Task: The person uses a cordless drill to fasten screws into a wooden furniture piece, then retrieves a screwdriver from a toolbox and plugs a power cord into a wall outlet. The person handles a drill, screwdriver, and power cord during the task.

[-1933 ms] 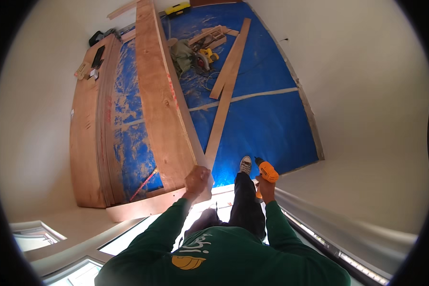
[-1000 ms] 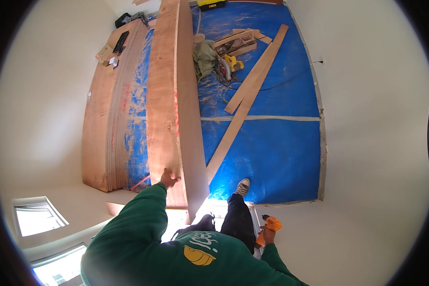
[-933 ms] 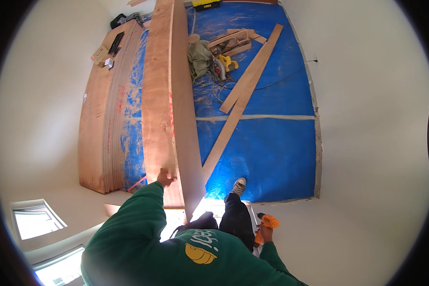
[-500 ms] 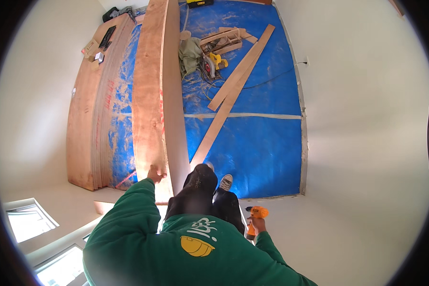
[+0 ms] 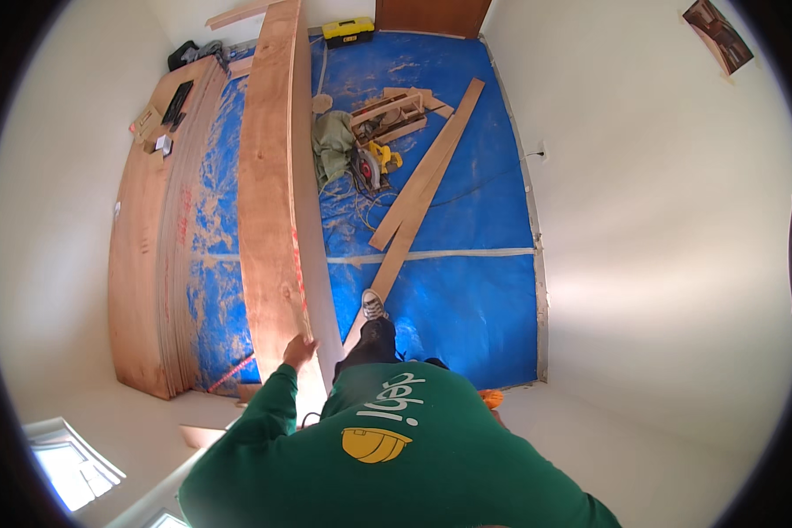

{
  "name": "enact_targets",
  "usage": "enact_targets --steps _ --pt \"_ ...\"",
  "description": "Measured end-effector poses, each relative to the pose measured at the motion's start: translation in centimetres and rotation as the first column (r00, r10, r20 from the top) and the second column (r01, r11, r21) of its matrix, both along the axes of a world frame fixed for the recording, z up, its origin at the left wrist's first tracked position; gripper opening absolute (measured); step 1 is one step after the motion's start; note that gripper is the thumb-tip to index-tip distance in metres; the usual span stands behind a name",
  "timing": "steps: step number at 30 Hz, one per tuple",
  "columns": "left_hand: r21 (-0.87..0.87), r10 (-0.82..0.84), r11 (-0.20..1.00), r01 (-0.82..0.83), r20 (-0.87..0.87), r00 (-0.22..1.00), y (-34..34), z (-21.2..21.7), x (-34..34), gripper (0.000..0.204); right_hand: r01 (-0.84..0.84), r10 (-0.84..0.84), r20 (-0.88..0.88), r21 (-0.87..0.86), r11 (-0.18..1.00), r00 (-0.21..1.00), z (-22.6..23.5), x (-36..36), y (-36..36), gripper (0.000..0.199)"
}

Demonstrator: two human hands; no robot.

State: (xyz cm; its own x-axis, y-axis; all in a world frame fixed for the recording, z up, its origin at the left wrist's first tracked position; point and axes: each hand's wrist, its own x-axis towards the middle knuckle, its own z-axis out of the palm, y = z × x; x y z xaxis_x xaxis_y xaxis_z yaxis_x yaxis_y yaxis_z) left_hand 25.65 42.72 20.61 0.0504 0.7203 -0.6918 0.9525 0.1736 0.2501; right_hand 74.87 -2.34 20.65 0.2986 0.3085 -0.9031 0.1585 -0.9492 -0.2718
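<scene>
My left hand (image 5: 300, 353) is closed on the edge of a long wooden box-like piece (image 5: 266, 176), its fingers curled over the near end of the top. This piece stands tall, with a broad plywood top and a lighter side, and runs away from me. Beside my right hip, an orange cordless drill (image 5: 491, 399) shows only in part. My green sweatshirt covers most of my right hand and the drill's handle.
Stacked plywood sheets (image 5: 141, 264) lie to the left. Across the blue floor sheet (image 5: 466, 299) are two crossed planks (image 5: 431, 176), a yellow circular saw (image 5: 384, 158) with cords, a wooden tool tote (image 5: 396, 119) and green cloth (image 5: 333, 145). A yellow-black toolbox (image 5: 348, 32) stands at the back.
My left hand has shifted to the panel's right edge and closed over it. One foot has stepped forward beside the plank. The drill has slipped mostly behind my body.
</scene>
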Motion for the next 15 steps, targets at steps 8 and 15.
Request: enact_targets --steps 8,15 --pt "0.486 -0.526 0.670 -0.560 0.844 0.104 12.4 41.7 22.4 0.019 0.407 -0.406 -0.033 0.140 0.903 0.913 8.4 6.2 15.0 0.031" --pt "0.291 -0.725 0.665 -0.688 0.472 -0.501 10.3 57.9 27.5 0.030 0.111 -0.121 0.114 0.096 0.989 0.986 11.8 11.3 26.2 0.021"
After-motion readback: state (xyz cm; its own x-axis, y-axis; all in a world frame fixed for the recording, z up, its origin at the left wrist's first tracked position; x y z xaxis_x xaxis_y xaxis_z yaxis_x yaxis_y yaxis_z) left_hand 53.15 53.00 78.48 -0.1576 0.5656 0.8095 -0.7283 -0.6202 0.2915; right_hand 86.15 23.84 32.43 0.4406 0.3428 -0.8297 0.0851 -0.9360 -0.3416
